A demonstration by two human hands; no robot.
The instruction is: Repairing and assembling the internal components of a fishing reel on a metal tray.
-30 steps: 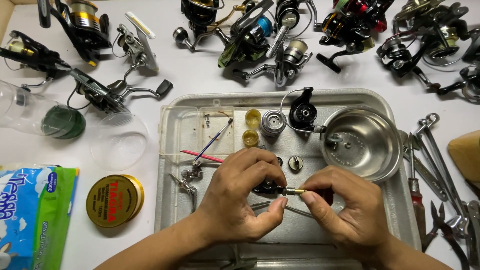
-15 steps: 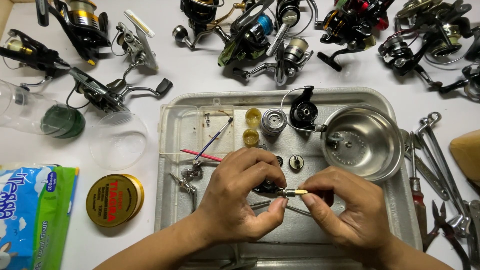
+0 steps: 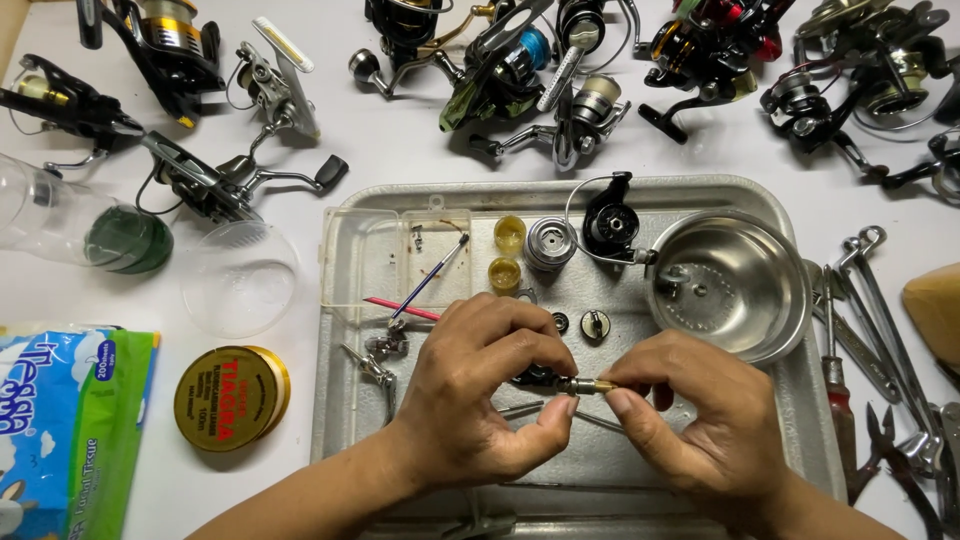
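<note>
Both hands hang low over the metal tray [image 3: 345, 400]. The left hand [image 3: 490, 385] curls around a dark reel part [image 3: 537, 375], fingers pinched; the right hand [image 3: 690, 420] pinches a small brass-tipped shaft [image 3: 590, 385] lying level between them.

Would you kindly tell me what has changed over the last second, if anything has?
Nothing has visibly changed. The left hand and right hand keep pinching the small brass shaft between their fingertips over the metal tray, with a dark part mostly hidden under the left fingers. The steel bowl, the brush and the reels around the tray lie where they were.
</note>
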